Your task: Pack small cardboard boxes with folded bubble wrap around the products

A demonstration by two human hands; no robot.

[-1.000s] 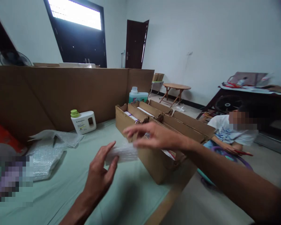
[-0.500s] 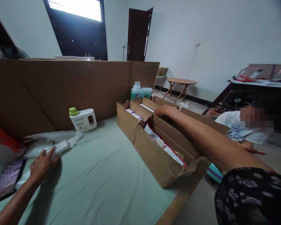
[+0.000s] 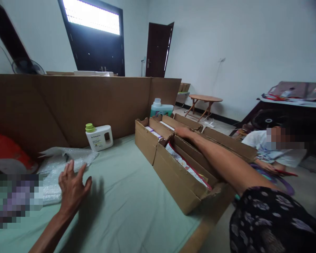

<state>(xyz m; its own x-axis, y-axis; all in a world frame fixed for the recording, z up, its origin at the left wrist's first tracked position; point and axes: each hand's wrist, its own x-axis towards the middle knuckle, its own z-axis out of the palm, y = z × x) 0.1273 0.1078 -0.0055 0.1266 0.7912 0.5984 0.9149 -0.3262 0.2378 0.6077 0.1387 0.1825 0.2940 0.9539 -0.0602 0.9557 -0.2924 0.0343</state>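
My left hand hovers over the green cloth, fingers spread and holding nothing. Just beyond it lies crumpled bubble wrap. My right arm stretches across an open cardboard box with several compartments. My right hand reaches down into a rear compartment, its fingers hidden behind the cardboard. White packs stand in the back left compartment. A red-edged printed pouch stands in the front one. A white bottle with a green cap is left of the box.
A tall cardboard panel borders the back. A teal bottle stands behind the box, and a red-and-white bag lies far left. Past the table's right edge, a person in a white shirt is low down near the floor.
My left hand has lifted off the bubble wrap and moved right, its fingers spreading. My right hand stays in the box. The camera view has tilted up slightly.
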